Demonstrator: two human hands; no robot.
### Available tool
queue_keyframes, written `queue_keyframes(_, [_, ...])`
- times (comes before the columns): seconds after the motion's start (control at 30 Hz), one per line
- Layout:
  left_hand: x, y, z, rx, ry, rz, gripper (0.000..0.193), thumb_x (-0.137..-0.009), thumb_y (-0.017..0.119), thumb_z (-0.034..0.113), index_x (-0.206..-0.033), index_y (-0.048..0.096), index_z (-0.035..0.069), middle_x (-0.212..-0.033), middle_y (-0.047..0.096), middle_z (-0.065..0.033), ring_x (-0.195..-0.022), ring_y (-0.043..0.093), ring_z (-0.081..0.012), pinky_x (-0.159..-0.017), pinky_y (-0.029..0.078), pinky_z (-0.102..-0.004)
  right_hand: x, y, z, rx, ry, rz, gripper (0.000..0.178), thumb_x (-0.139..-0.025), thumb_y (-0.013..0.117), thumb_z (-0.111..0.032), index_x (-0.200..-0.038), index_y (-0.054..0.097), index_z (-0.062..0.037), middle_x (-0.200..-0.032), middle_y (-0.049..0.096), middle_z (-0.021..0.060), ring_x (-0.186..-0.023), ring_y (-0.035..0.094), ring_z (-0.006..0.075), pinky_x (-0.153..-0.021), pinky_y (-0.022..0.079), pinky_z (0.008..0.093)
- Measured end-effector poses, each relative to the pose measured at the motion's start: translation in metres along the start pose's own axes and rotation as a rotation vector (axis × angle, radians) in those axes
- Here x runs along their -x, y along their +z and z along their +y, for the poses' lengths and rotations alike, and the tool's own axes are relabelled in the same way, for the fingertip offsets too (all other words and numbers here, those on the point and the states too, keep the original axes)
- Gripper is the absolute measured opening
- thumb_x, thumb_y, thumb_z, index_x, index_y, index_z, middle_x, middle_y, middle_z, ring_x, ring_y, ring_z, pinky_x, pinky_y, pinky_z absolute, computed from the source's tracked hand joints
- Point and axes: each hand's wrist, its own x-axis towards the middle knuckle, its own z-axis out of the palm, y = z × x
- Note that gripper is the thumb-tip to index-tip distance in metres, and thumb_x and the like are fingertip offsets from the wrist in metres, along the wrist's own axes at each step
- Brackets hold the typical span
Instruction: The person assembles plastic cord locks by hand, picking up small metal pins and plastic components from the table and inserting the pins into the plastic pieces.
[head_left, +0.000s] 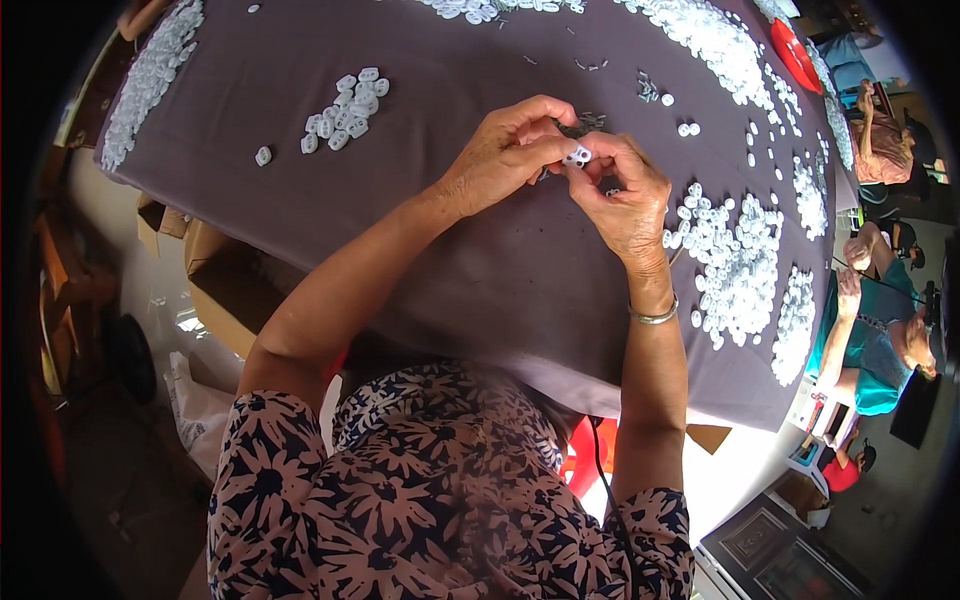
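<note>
Over the dark cloth-covered table [470, 270], my left hand [505, 150] and my right hand [628, 195] meet, both closed in a pinch. Between their fingertips sits a small white plastic piece [577, 156] with dark holes. What else the fingers may hold is too small to tell. Just beyond the fingertips lies a little heap of small grey metal pins or screws [592, 122], partly hidden by my hands. To the left is a loose group of white oval plastic pieces [350, 112]. On the right spreads a heap of small round white pieces [738, 270].
More white pieces lie along the far edge [700, 40] and at the far left [150, 80]. A red dish [796, 57] stands at the far right. Several people sit along the right side, one in a teal top [885, 350]. Below the table's left edge is a cardboard box [225, 285].
</note>
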Motion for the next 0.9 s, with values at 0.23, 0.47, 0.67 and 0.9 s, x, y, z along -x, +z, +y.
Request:
queue_keyframes(0.23, [-0.002,-0.004,-0.011,-0.068,0.068,-0.075,0.02,-0.09,0.063,0.01,-0.109,0.06,0.004,-0.084,0.061,0.0013,-0.069,0.051,-0.003,-0.058,0.042,-0.0196,-0.002,-0.001,-0.008,0.111,-0.069,-0.016,0.032,-0.069,0.073,0.006,-0.097,0.064,-0.0049,-0.082,0.063,0.0029,-0.063,0.059,0.0084,-0.058,0.051,0.0223])
queue_keyframes(0.47, [0.0,-0.001,-0.012,-0.042,0.04,-0.075,0.021,-0.09,0.063,0.008,-0.11,0.06,0.002,-0.086,0.061,0.0021,-0.069,0.051,-0.0035,-0.06,0.043,-0.0191,-0.001,-0.004,-0.01,0.307,-0.121,-0.134,0.031,-0.072,0.079,-0.01,-0.098,0.061,-0.0058,-0.083,0.061,0.0063,-0.061,0.061,0.0164,-0.055,0.052,0.0288])
queue_keyframes(0.67, [0.0,-0.001,-0.002,-0.169,0.016,-0.112,0.025,-0.091,0.059,0.009,-0.115,0.061,0.004,-0.084,0.06,0.001,-0.068,0.05,-0.0054,-0.061,0.044,-0.0212,-0.001,-0.005,-0.01,0.473,-0.193,-0.223,0.027,-0.08,0.073,-0.022,-0.089,0.056,-0.003,-0.085,0.061,0.0109,-0.067,0.063,0.0309,-0.056,0.052,0.0378])
queue_keyframes(0.9, [0.003,0.001,-0.003,-0.07,-0.032,-0.108,0.029,-0.089,0.056,0.011,-0.117,0.064,0.006,-0.087,0.061,-0.0001,-0.069,0.049,-0.008,-0.064,0.044,-0.0234,0.003,0.003,-0.004,0.542,-0.227,-0.187,0.038,-0.079,0.074,-0.033,-0.079,0.054,-0.0009,-0.072,0.062,0.0108,-0.061,0.065,0.026,-0.052,0.054,0.035])
